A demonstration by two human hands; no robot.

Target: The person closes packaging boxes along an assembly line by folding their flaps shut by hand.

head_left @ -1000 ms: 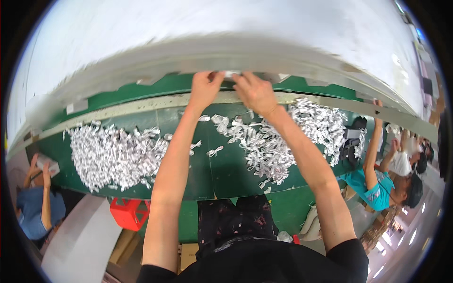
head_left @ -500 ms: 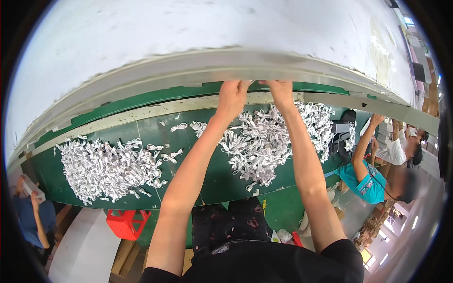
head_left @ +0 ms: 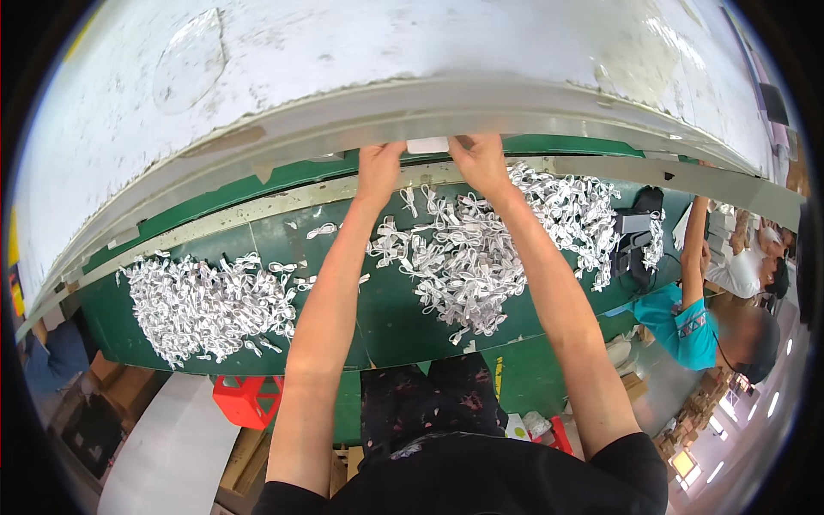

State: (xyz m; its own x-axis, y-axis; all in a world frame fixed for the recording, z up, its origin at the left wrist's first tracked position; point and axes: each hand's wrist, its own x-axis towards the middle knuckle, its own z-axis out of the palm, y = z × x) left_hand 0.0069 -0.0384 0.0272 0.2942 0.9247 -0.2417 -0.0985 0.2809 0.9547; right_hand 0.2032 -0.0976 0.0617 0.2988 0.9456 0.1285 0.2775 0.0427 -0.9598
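Both my arms reach across the green bench [head_left: 403,318] to its far side, under the edge of a pale overhead shelf. A small white box-like piece [head_left: 427,145] sits between my hands there, its upper part hidden by the shelf edge. My left hand [head_left: 380,172] is closed at its left end. At its right end my right hand [head_left: 482,163] grips with thumb and fingers. Below my right hand spreads a large pile of white bundled cables [head_left: 472,257]. A second pile of the same cables [head_left: 206,305] lies left of my left arm.
The pale shelf [head_left: 343,51] overhangs the bench's far side. Black and grey devices [head_left: 635,232] stand right of the cables. A co-worker in a turquoise top [head_left: 678,330] works at the right; another person's dark blue sleeve [head_left: 56,356] shows far left. A red stool [head_left: 247,401] stands below.
My hands have shifted left along the far side, and the white box-like piece now shows between them. The whole view has turned slightly. The co-worker at the right has moved an arm.
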